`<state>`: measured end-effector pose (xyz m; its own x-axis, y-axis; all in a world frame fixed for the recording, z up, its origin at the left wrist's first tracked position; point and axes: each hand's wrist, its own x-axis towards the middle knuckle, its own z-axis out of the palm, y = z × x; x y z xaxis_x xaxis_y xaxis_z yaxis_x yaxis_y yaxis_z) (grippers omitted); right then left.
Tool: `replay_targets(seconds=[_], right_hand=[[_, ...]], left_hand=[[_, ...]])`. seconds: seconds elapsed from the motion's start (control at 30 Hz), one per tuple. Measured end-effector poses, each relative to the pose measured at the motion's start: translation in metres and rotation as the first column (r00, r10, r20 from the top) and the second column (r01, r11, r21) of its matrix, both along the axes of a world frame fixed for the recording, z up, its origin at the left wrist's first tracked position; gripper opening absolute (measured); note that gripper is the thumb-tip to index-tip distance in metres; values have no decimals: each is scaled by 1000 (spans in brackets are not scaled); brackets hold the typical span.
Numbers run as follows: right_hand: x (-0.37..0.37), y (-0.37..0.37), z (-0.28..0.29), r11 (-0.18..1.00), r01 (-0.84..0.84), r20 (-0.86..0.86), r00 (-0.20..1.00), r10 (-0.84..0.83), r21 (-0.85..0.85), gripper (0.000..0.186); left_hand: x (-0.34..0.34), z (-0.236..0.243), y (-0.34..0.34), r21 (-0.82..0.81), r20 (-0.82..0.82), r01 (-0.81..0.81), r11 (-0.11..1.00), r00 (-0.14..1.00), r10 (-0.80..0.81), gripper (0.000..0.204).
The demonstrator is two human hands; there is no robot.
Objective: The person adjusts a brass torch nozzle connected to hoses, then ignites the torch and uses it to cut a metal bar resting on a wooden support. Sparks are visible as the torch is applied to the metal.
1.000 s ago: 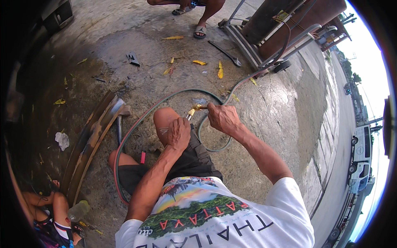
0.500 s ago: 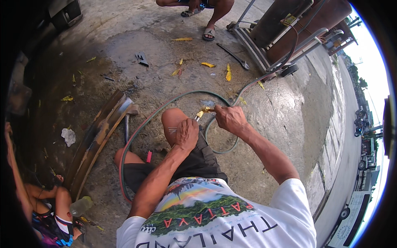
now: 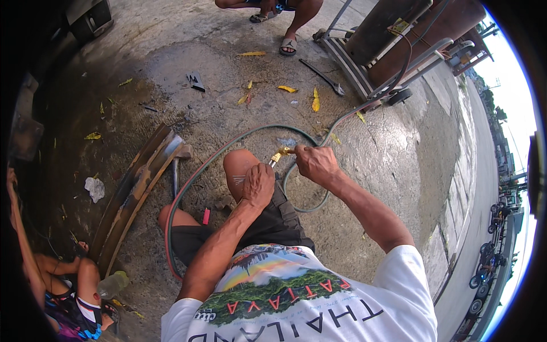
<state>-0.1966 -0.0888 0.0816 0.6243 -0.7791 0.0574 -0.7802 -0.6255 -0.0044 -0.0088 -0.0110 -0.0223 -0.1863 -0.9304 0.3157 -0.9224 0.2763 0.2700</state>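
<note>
The lumpy gold-and-silver metal torch (image 3: 279, 154) is held between the two hands, near the person's bare, bent knee (image 3: 238, 164). The left hand (image 3: 259, 185) is curled tight around its shiny silver tubes (image 3: 273, 163), and the bare right hand (image 3: 317, 165) looks clamped on the thin brown tip (image 3: 292, 151) at the gold end. The hands are near each other but not touching. To do this well, I think the left hand should grip firmly and lean by the knee, so the torch does not wobble. The right fingers should go gently and keep the tip in line, because a hard push sideways might bend it. The long, thin red and green hose (image 3: 279, 125) makes a big loop over the rough grey concrete ground (image 3: 387, 165), and it would be smart to leave it loose so it cannot tug. Some parts are hard to see. The left hand covers the lower part of the torch, and its own fingertips are mostly hidden. The right hand hides the far end of the tip, so I can't tell how long it is or just how the fingers pinch it. The hose goes out of sight by the left forearm (image 3: 222, 248), so I can't see where it joins the torch. The two big brown metal tanks (image 3: 384, 40) are cut off at the top.
</note>
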Motion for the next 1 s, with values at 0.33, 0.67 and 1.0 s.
replay_targets(seconds=[0.33, 0.67, 1.0], right_hand=[[-1, -3, -6, 1000, 24, -27, 999, -23, 13, 14], [14, 9, 22, 1000, 2, -104, 995, -2, 7, 15], [5, -5, 12, 997, -73, -130, 989, 69, -22, 14]], left_hand=[[0, 1, 0, 27, 5, -18, 999, 1000, 18, 8], [0, -2, 2, -20, 3, -34, 999, 999, 34, 7], [-3, -3, -1, 0, -54, -53, 999, 997, 53, 9]])
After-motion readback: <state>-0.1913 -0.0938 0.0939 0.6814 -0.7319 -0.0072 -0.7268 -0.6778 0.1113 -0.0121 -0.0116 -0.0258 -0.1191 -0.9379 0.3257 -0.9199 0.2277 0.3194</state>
